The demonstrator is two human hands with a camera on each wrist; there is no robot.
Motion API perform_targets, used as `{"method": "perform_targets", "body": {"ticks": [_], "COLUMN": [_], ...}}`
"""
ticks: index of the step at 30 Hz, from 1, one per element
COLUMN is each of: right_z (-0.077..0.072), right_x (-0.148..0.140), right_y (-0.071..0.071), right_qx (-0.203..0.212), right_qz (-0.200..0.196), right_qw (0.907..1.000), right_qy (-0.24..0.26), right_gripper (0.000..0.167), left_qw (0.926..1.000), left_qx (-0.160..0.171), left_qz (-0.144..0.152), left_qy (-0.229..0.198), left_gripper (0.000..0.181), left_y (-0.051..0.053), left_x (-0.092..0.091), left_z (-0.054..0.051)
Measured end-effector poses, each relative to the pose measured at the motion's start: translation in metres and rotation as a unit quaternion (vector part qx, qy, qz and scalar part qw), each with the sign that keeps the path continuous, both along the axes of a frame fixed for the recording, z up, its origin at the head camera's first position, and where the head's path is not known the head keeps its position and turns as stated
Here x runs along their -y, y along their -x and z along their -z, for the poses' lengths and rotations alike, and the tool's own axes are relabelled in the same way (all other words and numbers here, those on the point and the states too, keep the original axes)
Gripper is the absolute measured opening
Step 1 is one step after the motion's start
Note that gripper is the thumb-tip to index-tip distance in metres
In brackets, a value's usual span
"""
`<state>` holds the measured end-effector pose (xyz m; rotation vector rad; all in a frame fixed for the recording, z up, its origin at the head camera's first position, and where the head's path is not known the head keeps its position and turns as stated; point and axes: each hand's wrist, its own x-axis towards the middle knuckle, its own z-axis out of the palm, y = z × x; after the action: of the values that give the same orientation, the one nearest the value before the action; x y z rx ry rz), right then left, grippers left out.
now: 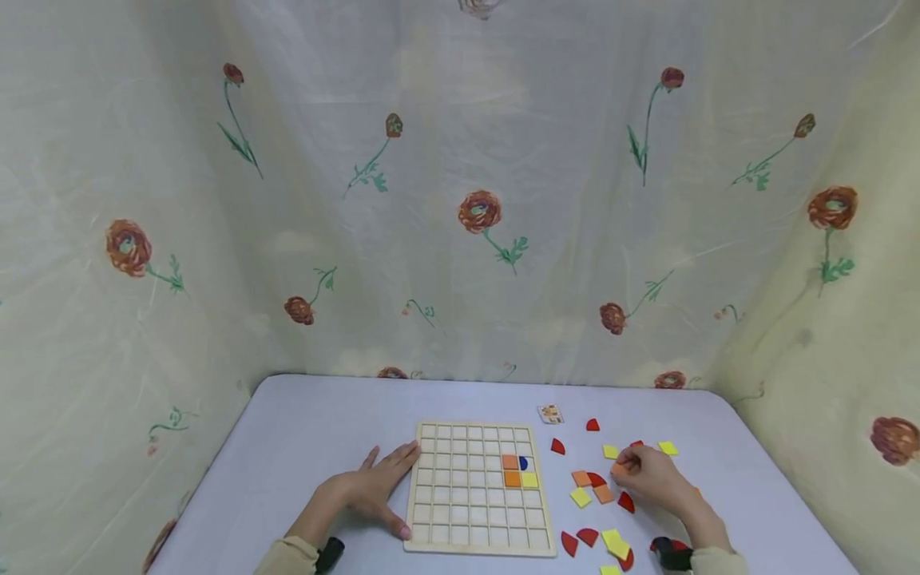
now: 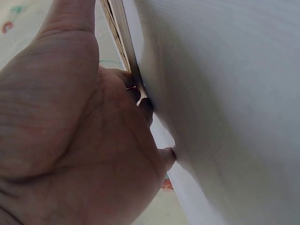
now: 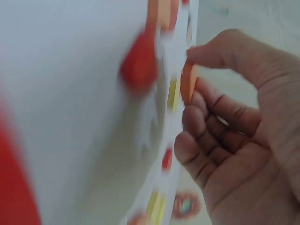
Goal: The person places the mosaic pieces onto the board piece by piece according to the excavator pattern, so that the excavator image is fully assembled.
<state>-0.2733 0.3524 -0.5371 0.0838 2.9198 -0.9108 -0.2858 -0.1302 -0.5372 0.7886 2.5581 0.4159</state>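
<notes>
A wooden grid board (image 1: 460,495) lies on the table; toward its right side sit two orange squares (image 1: 510,462), a yellow square (image 1: 529,480) and a dark blue piece (image 1: 523,463). My left hand (image 1: 370,489) is spread along the board's left edge, thumb near the lower corner; in the left wrist view the left hand (image 2: 108,136) has fingertips at the board's side (image 2: 123,37). Right of the board, my right hand (image 1: 657,479) pinches an orange piece (image 1: 619,471). In the right wrist view, thumb and fingers of the right hand (image 3: 239,122) hold the orange piece (image 3: 188,82) above the table.
Loose yellow squares (image 1: 580,497), orange squares (image 1: 581,478) and red quarter-round pieces (image 1: 569,544) are scattered right of the board, around the right hand. A small patterned card (image 1: 550,414) lies beyond the board's upper right corner. A flowered curtain (image 1: 431,200) hangs behind the table.
</notes>
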Motion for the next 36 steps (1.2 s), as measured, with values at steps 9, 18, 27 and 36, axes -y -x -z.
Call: {"method": "perform_targets", "body": {"ticks": [9, 18, 27, 36], "right_z": [-0.003, -0.006, 0.000, 0.003], "right_x": [0.081, 0.146, 0.164, 0.164], "right_y": [0.012, 0.021, 0.026, 0.029], "right_qx": [0.004, -0.058, -0.062, -0.054], "right_qz": [-0.085, -0.273, -0.317, -0.325], "right_qw": [0.9944, 0.9595, 0.9463, 0.9433], "right_qy": [0.062, 0.034, 0.017, 0.038], "right_gripper": [0.025, 0.016, 0.012, 0.012], "left_qw": [1.0000, 1.0000, 0.9999, 0.9999], "left_qx": [0.003, -0.002, -0.002, -0.005], "left_qz": [0.003, 0.006, 0.010, 0.012], "left_qy": [-0.002, 0.003, -0.002, -0.007], "left_gripper": [0.125, 0.126, 0.126, 0.125], "left_y": [0.001, 0.002, 0.004, 0.002], "left_x": [0.001, 0.002, 0.001, 0.003], "left_z": [-0.002, 0.000, 0.002, 0.001]}}
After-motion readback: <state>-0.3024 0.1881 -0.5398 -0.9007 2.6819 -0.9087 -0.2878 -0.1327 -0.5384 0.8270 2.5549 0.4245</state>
